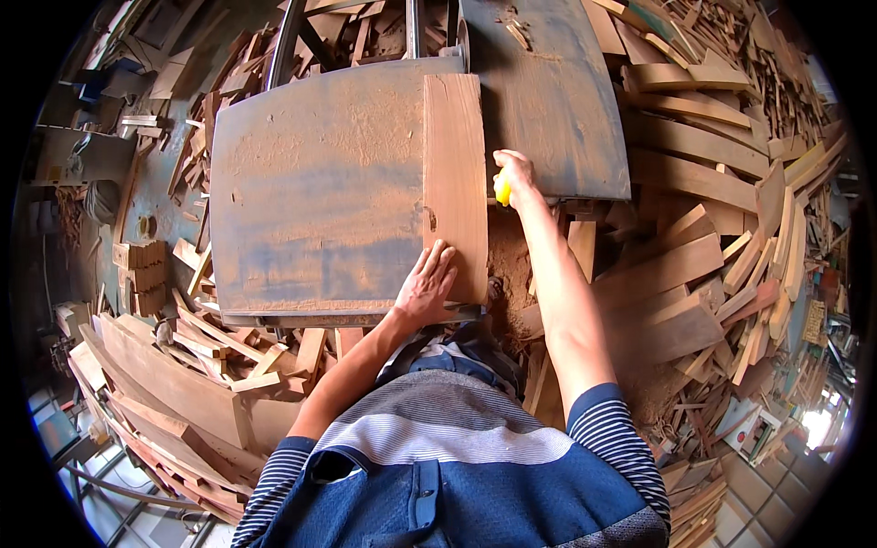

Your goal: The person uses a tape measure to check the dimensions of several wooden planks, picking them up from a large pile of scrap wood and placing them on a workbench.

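Observation:
A long reddish-brown wooden board (454, 146) lies lengthwise along the right edge of a dusty metal machine table (311, 183). Near the board's close end, my left hand (427, 283) rests flat on it, fingers spread and partly over its left edge. My right hand (516, 175) is closed around a small yellow object (502, 187), mostly hidden by the fingers. That hand is just right of the board, by the near left corner of a second metal table (553, 110). A narrow gap runs between the two tables.
Stacked planks (694, 155) crowd the right side. More curved boards (183, 374) are piled at lower left, with a small stack of blocks (140, 274) above them. Sawdust (512, 256) covers the floor between the tables. Metal rails (414, 32) extend past the far edge.

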{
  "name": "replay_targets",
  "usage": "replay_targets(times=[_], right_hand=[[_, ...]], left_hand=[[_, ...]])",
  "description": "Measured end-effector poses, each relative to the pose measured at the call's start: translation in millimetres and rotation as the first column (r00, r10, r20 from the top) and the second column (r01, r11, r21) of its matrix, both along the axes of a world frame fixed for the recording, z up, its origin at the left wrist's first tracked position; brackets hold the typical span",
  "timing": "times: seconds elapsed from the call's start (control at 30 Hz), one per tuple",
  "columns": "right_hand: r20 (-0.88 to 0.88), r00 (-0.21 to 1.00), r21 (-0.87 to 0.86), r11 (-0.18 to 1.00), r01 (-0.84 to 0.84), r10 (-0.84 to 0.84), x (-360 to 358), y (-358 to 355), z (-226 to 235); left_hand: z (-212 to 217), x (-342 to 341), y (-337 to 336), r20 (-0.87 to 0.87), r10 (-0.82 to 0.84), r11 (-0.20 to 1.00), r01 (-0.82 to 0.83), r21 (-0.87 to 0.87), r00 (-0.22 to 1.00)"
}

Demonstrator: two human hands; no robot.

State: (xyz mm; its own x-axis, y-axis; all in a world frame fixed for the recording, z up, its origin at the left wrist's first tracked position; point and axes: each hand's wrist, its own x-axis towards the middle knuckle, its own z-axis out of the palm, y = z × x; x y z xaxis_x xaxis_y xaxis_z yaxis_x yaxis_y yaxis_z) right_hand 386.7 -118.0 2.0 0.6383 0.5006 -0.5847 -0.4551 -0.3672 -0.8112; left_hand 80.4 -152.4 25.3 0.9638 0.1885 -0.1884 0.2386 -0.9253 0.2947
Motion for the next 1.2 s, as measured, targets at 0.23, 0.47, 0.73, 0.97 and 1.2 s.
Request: replay_targets(times=[0.23,0.47,0.73,0.97,1.2], right_hand=[[0.037,0.994,-0.007,0.995,-0.1,0.1,10,8,-6],[0.181,0.979,-0.031,0.996,-0.089,0.093,10,6,-18],[0.309,0.943,-0.156,0.985,-0.079,0.125,13,0,-23],[0.204,0.96,-0.097,0.98,-0.176,0.192,1,2,-10],[0.36,0.932,-0.081,0.997,-0.012,0.041,-27,-32,-36]], left_hand=[[2,3,3,-0.047,0.009,1.0,-0.01,-0.021,0.999],[3,6,3,-0.032,-0.004,0.999,0.003,-0.033,0.999],[0,7,1,0.056,0.034,0.997,-0.029,-0.072,0.998],[2,6,2,0.001,0.033,0.998,-0.033,-0.053,0.999],[1,6,1,0.028,0.031,0.997,-0.029,-0.068,0.999]])
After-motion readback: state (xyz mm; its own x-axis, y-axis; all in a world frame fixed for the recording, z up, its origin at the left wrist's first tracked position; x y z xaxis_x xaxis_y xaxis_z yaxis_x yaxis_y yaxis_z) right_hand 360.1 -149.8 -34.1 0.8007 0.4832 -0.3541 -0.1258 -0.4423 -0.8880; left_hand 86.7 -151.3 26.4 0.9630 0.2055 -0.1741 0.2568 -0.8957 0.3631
